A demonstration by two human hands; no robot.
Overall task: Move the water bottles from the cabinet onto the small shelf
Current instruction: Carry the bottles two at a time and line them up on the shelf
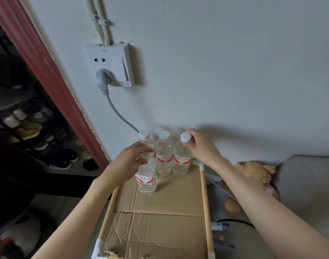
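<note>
Several clear water bottles with white caps and red labels stand on the small shelf, which has a cardboard top and wooden side rails. Three bottles line the wall: a left one, a middle one and a right one. My right hand pinches the right bottle just below its cap. A fourth bottle stands in front of the row, and my left hand grips its neck, hiding the cap.
A wall socket with a grey plug and cable hangs above the bottles. A red door frame and a dark shoe rack lie to the left. A brown teddy bear leans on a grey seat at right.
</note>
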